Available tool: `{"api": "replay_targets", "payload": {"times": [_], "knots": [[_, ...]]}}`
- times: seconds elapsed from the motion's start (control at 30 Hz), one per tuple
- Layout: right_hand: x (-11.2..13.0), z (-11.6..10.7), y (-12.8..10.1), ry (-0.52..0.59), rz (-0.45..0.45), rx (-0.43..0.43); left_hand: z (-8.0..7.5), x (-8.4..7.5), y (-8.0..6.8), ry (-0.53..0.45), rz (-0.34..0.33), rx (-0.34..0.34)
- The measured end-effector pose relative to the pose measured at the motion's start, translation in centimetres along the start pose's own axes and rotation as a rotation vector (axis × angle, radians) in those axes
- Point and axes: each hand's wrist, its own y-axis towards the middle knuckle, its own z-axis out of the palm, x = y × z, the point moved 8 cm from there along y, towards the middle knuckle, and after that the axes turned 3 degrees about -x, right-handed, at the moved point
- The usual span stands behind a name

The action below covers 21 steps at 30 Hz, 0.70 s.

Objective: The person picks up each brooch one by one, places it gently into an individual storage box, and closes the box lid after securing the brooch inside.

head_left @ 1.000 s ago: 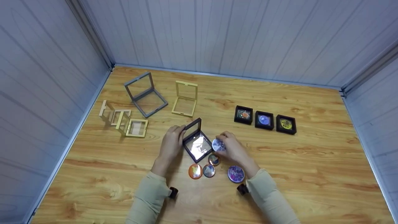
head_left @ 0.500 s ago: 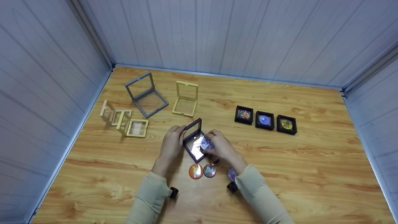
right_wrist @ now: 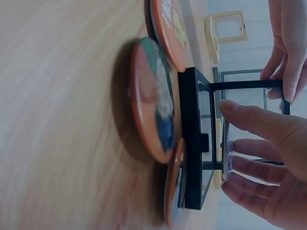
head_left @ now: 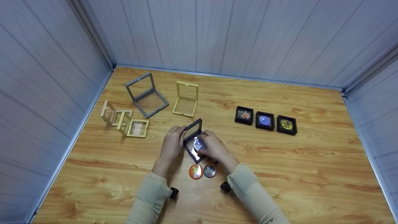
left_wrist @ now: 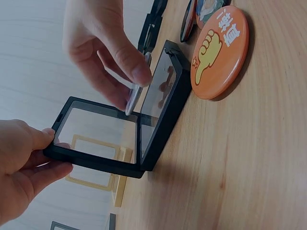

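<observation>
A black hinged display case (head_left: 193, 153) stands open on the wooden table (head_left: 311, 174). My left hand (head_left: 181, 132) pinches the edge of its raised lid (head_left: 192, 127); in the left wrist view the left hand (left_wrist: 45, 151) grips the lid (left_wrist: 96, 136) at its corner. My right hand (head_left: 203, 142) pinches a round silver-blue badge (head_left: 198, 144) over the case's base. The left wrist view shows the badge (left_wrist: 135, 93) edge-on between thumb and fingers, just above the base (left_wrist: 165, 103). In the right wrist view the badge (right_wrist: 226, 155) hovers beside the base (right_wrist: 192, 143).
An orange badge (head_left: 196, 171) and a bluish badge (head_left: 209, 170) lie in front of the case. Three shut black cases (head_left: 264, 120) with badges sit in a row at the right. Open grey (head_left: 146, 95), yellow (head_left: 185, 99) and beige cases (head_left: 133, 126) stand at the back left. Walls enclose the table.
My right hand has carried the badge leftward from beside the case to over its base. Its forearm now hides the purple badge. The left hand has stayed on the lid.
</observation>
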Motion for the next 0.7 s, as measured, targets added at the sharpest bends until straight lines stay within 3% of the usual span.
{"api": "replay_targets", "payload": {"times": [0.7], "knots": [[0.5,1.3,0.6,-0.063,0.023,0.033,-0.1,-0.2,-0.1,0.000,0.026,-0.023]]}}
